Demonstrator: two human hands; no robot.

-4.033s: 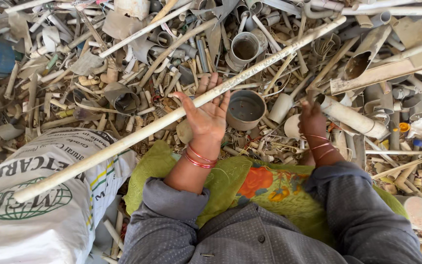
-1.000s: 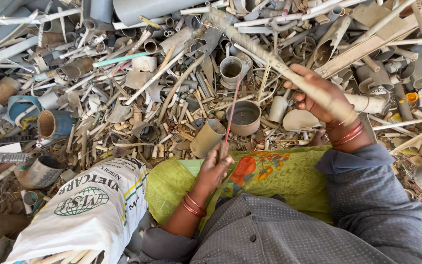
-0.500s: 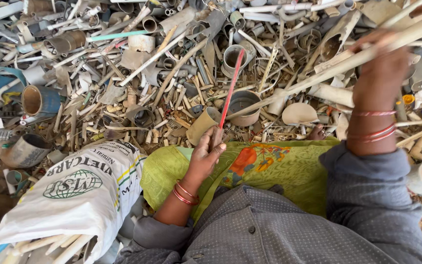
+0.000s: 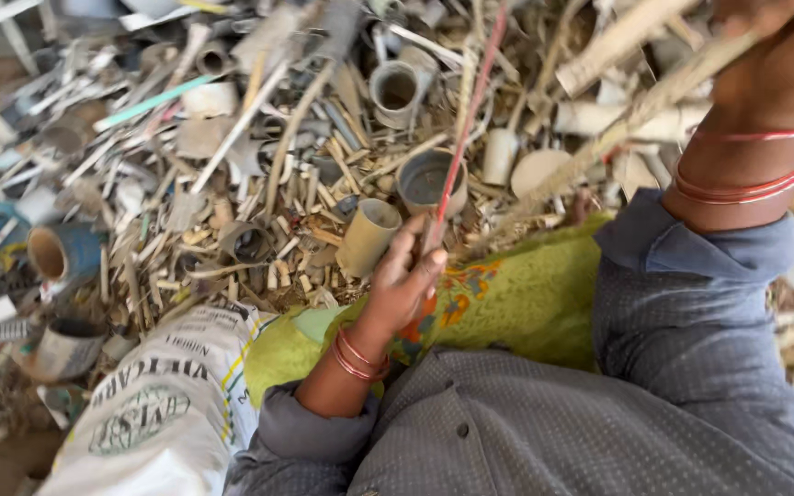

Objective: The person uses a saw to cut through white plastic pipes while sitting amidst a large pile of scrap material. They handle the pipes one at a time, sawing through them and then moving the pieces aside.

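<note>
My left hand (image 4: 408, 276) is closed around the lower end of a thin red rod (image 4: 467, 119) that slants up and to the right over the scrap heap. At the top right my right hand (image 4: 765, 18) is raised, mostly out of frame, and grips a long pale pipe (image 4: 636, 115) that slopes down to the left. Red bangles sit on both wrists. A green patterned cloth (image 4: 516, 294) lies across my lap under grey sleeves.
A heap of broken plastic pipes, tubes and strips (image 4: 259, 138) covers the ground ahead. A short tan pipe piece (image 4: 368, 237) and a grey pipe ring (image 4: 429, 179) lie near my left hand. A white printed sack (image 4: 163, 404) lies at the lower left.
My right hand has lifted the long pale pipe higher, to the top right edge. My left hand picked up the thin red rod and keeps holding it as the view shifted right.
</note>
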